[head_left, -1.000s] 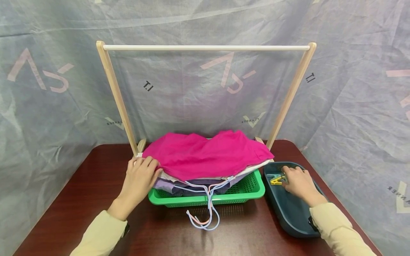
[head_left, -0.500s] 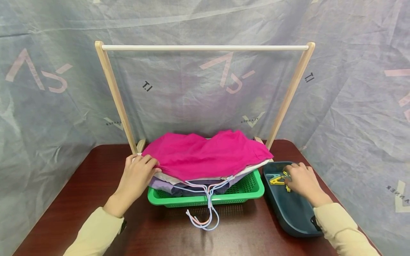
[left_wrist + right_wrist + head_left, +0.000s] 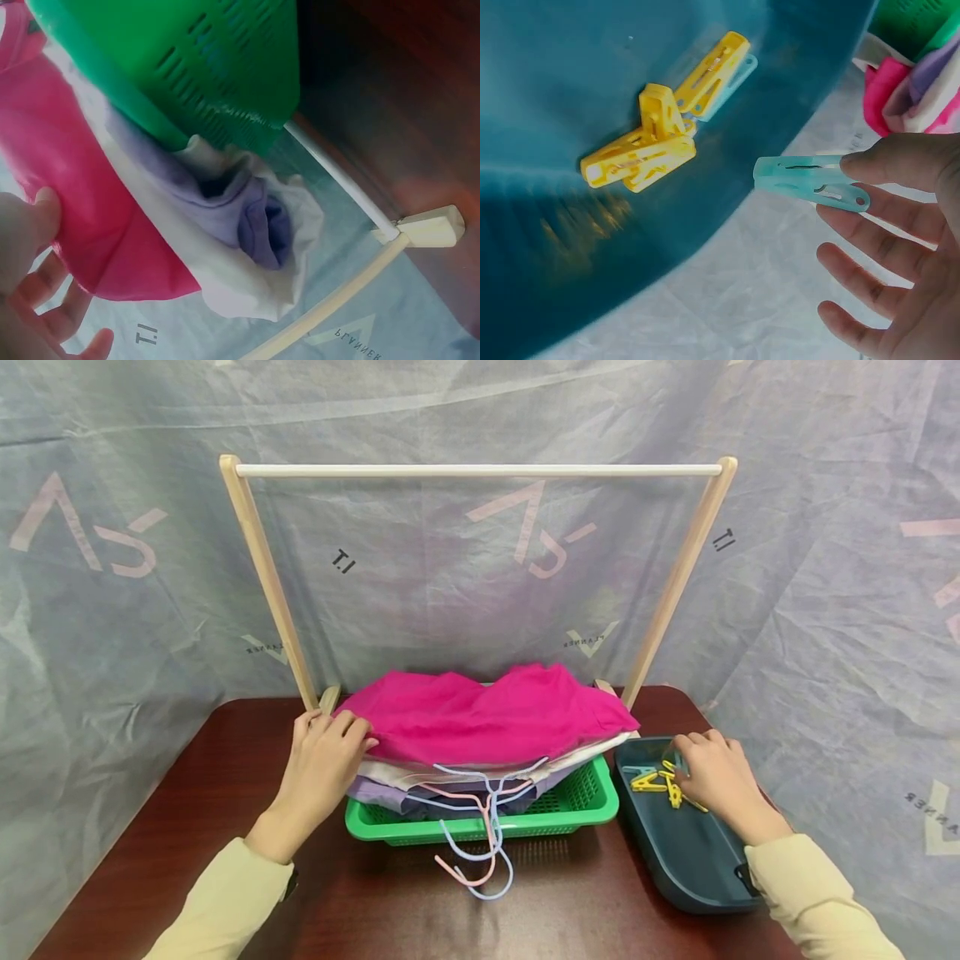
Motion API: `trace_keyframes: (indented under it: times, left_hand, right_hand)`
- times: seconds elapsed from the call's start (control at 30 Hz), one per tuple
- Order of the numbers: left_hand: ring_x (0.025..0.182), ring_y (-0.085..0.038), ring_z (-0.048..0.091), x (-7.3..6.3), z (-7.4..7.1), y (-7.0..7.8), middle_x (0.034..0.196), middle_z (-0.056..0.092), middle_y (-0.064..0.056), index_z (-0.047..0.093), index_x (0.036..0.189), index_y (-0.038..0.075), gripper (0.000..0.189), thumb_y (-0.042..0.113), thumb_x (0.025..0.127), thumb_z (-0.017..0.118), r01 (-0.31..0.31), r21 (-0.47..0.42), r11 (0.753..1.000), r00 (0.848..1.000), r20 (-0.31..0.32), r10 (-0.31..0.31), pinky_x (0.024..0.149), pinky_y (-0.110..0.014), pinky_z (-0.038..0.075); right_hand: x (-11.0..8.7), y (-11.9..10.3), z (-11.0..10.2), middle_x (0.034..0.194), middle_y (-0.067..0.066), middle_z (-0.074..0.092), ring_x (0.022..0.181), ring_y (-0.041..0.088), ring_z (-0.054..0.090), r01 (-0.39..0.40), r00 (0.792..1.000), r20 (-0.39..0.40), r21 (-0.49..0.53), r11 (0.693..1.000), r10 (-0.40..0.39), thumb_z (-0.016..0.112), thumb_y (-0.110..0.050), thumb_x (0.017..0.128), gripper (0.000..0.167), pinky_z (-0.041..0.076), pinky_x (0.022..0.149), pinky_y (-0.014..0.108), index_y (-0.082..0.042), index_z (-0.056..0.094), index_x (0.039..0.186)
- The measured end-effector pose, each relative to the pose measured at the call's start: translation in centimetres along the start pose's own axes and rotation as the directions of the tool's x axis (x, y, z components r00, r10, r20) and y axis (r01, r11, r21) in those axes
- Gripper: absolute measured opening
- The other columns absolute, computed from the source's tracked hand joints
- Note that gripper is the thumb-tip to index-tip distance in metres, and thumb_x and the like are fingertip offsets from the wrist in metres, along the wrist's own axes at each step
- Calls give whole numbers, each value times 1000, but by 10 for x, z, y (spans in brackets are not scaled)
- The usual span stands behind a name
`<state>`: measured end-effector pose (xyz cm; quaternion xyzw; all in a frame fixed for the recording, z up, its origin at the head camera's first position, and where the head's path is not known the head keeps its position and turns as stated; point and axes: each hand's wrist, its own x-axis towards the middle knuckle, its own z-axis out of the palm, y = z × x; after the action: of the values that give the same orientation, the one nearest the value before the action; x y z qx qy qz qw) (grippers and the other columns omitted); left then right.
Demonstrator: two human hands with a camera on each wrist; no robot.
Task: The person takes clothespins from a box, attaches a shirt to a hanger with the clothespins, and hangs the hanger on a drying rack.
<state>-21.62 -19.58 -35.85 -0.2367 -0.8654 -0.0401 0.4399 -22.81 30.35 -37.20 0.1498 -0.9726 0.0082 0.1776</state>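
My left hand (image 3: 324,777) pinches the left edge of a bright pink garment (image 3: 480,714); in the left wrist view, the thumb lies on the cloth with fingers beneath. The garment tops a pile of white and purple clothes (image 3: 262,225) in a green basket (image 3: 562,818). Blue and pink hanger hooks (image 3: 491,843) stick out over the basket's front. Over the far right edge of a dark blue tray (image 3: 678,868), my right hand (image 3: 723,781) pinches a teal clothespin (image 3: 802,178) between thumb and finger. Several yellow clothespins (image 3: 656,135) lie in the tray, with another teal one partly hidden.
A wooden rack (image 3: 262,568) with a white crossbar (image 3: 480,470) stands behind the basket on the dark red table (image 3: 195,785). Grey printed sheeting (image 3: 480,577) hangs behind and at both sides.
My left hand has lifted the garment's edge slightly, and the top hanger's hook has risen apart from the others. My right hand has moved up and right, away from the yellow clothespins.
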Motion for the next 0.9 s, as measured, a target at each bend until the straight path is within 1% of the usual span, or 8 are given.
trace_keyframes:
  times: [0.13,0.27,0.4,0.53,0.63,0.77,0.9]
  left_hand:
    - [68,-30,55,3,1,0,72,55,-9,55,78,5,20,22,83,64,-10,33,999,1000,-28,11,84,-50,37]
    - [70,-31,55,6,1,-1,74,55,-10,55,79,5,19,21,84,64,-11,41,999,1000,-22,12,83,-51,36]
    - [71,-32,54,9,0,-1,77,56,-10,56,82,5,17,20,84,63,-1,37,999,1000,-12,2,82,-51,36]
    - [71,-32,54,10,1,-2,78,57,-10,57,84,5,16,20,85,62,15,43,999,1000,4,-16,83,-50,35]
    - [71,-32,54,10,2,-2,77,56,-10,57,84,5,16,21,86,61,23,51,998,1000,9,-24,82,-50,36]
    - [68,-31,54,11,4,-3,75,55,-10,59,84,5,17,21,84,64,30,50,998,999,-13,-30,79,-49,37]
    - [66,-30,54,13,5,-3,74,55,-10,59,83,5,18,21,81,67,41,40,998,998,-38,-39,77,-48,37]
  right_hand:
    - [2,-3,-6,88,16,63,86,37,50,25,998,-50,4,1000,-25,71,-9,67,30,37,67,53,-1,61,94]
    - [5,-7,-11,90,16,64,89,35,50,52,991,-126,18,999,-49,70,-7,67,31,37,69,53,0,62,97]
    - [8,-12,-16,89,15,65,88,34,50,86,974,-211,22,996,-80,67,-5,66,31,36,72,54,0,63,96]
    - [12,-16,-21,85,13,65,88,33,49,110,961,-257,31,993,-98,64,-2,65,28,35,77,55,-3,61,93]
    - [15,-19,-23,83,12,64,89,33,49,127,951,-288,39,991,-111,66,-1,65,27,34,79,55,-4,60,91]
    - [19,-22,-27,85,11,64,90,33,49,152,934,-331,28,988,-134,72,-2,64,29,35,79,54,-4,61,91]
    - [24,-26,-30,89,12,65,90,33,50,173,914,-373,6,985,-159,72,-1,64,30,36,78,53,-4,63,92]
